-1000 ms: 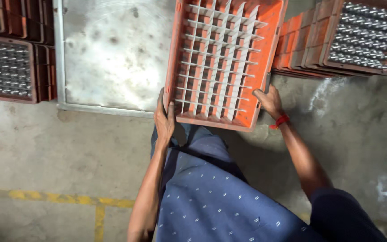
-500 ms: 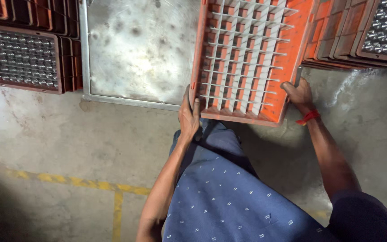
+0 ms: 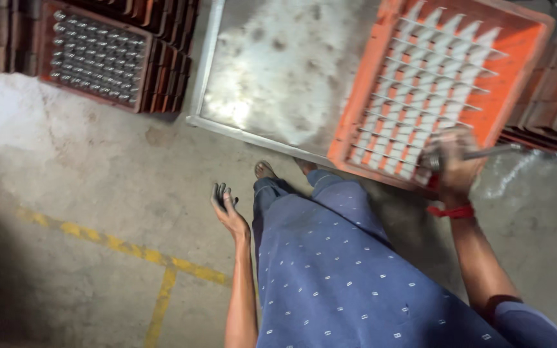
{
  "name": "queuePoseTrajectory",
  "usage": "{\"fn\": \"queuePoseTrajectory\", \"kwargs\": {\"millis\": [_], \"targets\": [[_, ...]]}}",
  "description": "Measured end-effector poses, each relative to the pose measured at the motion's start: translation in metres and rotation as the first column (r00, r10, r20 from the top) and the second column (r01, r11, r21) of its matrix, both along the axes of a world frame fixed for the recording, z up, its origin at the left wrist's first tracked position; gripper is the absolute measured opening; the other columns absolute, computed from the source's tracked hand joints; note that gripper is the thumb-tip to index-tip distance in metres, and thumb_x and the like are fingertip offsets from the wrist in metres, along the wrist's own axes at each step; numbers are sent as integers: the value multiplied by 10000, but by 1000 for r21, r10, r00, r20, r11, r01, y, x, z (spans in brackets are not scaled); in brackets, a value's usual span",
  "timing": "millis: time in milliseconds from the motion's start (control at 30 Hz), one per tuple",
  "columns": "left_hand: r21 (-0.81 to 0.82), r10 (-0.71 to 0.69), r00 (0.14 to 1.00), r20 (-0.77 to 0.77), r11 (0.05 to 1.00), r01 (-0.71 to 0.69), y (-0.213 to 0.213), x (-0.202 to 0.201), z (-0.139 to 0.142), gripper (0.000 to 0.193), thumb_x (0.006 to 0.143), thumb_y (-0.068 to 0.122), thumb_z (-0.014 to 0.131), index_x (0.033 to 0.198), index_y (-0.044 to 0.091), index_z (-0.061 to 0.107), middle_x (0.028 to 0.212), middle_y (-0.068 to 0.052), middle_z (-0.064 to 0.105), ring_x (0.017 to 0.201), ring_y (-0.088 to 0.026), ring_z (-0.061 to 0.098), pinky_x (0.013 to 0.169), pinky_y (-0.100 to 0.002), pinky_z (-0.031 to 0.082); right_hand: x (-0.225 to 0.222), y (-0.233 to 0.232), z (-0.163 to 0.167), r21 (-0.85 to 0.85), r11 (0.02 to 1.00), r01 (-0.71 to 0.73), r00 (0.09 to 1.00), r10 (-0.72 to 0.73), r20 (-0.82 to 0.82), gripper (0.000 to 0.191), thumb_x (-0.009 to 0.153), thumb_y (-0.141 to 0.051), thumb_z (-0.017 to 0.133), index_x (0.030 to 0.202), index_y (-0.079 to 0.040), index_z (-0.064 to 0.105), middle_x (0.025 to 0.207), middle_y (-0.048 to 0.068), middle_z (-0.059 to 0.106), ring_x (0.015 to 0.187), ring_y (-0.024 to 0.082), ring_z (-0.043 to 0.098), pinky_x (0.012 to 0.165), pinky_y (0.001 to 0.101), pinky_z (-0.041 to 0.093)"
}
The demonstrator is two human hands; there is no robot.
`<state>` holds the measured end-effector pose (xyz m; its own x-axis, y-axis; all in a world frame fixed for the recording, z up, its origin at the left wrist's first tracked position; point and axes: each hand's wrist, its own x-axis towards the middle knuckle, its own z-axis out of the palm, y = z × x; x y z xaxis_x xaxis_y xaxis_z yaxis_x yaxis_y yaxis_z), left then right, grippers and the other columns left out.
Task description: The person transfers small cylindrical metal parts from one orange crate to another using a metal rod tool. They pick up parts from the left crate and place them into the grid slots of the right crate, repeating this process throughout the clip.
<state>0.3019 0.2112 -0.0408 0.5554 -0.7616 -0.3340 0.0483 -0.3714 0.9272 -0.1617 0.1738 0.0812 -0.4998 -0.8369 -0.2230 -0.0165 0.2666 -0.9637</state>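
Right hand [image 3: 456,164]: grip closed on metal rod [image 3: 491,153] over orange grid crate [image 3: 443,84] | left hand [image 3: 228,209]: grip wide, nothing held | crate rested on steel surface [image 3: 278,71]

An orange plastic crate [image 3: 445,84] with a white lattice of empty square cells lies flat and skewed on the grey metal table [image 3: 278,71], covering its right part, near corner overhanging the table's front edge.
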Motion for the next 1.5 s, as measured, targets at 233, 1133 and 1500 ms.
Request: {"fn": "queuePoseTrajectory", "kwargs": {"millis": [233,1133,1500], "targets": [[-106,203,800,-565,943,-315,-50,74,-13,654,1053,501,367,1571,102,366,1472,-179,553,1294,-305,572,1011,-455,497,254,-100,-8,-54,271,-961,227,659,-717,182,903,-182,686,1015,-39,679,940,122,752,818,288,724,735,406,579],[457,-664,575,478,747,482,-206,538,-54,344,955,201,709,1251,51,619,1328,-274,562,1244,-459,559,1042,-494,473,650,-219,-196,596,690,-409,887,455,82,636,1013,-550,605,739,11,723,598,128,640,581,284,638,609,441,514],[554,-826,336,452,555,621,-233,573,-83,325,916,232,694,1216,112,654,1381,-251,548,1178,-461,595,942,-496,514,687,-264,-256,678,729,-99,967,231,-106,761,906,-718,613,754,20,726,657,189,698,705,355,713,697,474,536]]}}
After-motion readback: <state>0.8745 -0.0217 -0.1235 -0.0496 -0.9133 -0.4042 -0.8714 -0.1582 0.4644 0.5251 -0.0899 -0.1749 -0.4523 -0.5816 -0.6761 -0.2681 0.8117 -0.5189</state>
